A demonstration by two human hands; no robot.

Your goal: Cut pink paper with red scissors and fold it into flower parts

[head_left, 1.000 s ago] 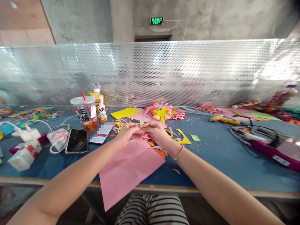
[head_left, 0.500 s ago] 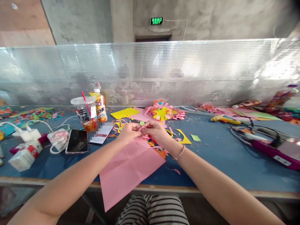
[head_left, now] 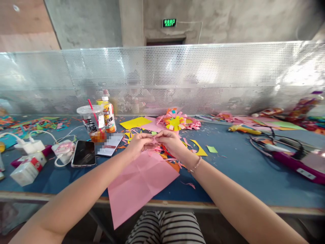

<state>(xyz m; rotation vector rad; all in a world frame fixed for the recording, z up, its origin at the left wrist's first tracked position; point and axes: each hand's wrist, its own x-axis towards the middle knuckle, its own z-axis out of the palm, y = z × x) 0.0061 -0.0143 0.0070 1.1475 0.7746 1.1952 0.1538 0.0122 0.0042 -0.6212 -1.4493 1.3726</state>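
My left hand (head_left: 141, 145) and my right hand (head_left: 170, 143) meet over the middle of the table, fingertips pinched together. Between them is a small piece of pink paper (head_left: 153, 140), mostly hidden by the fingers. Below the hands lies a large creased sheet of pink paper (head_left: 139, 183), its lower corner hanging past the table's front edge. Coloured paper scraps (head_left: 175, 166) are strewn under and beside my right hand. Just beyond the hands sits a layered paper flower (head_left: 175, 122) in pink, yellow and orange.
On the left are a phone (head_left: 84, 154), a plastic cup with a red straw (head_left: 89, 118), a juice bottle (head_left: 109, 117) and chargers (head_left: 30, 145). A yellow glue gun (head_left: 245, 129) and a purple power strip (head_left: 299, 169) with cables lie right. A perforated metal divider (head_left: 162, 81) stands behind.
My fingers have shifted slightly around the small pink paper, and the fingertips sit a little differently. The large pink sheet and the other things have stayed where they were.
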